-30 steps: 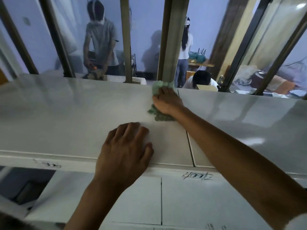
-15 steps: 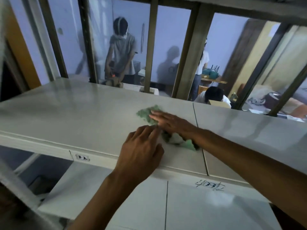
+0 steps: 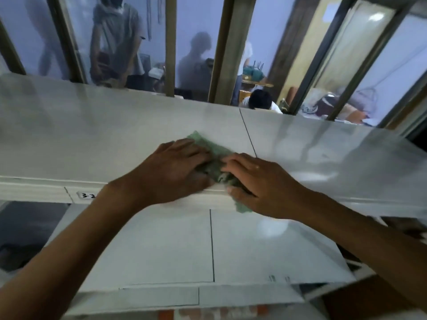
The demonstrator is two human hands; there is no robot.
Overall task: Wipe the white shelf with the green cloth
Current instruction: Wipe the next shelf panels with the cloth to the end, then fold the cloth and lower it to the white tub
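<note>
The white shelf [image 3: 92,135] runs across the view at chest height, with a seam right of centre. The green cloth [image 3: 209,153] lies bunched near the shelf's front edge, and one corner hangs below the edge. My left hand [image 3: 173,172] lies on the cloth's left part with fairly straight fingers and presses it down. My right hand [image 3: 256,181] covers the cloth's right part, its fingers on top and its thumb under the bunched fabric at the front edge. Most of the cloth is hidden under both hands.
A lower white shelf [image 3: 161,245] sits beneath my arms. Upright posts [image 3: 223,49] rise behind the top shelf's far edge. Beyond them people stand and sit in the room. A label "32" [image 3: 85,195] is on the front lip.
My right hand has drawn the cloth back from the far edge by the post to the front edge. My left hand has moved from the bare shelf onto the cloth.
</note>
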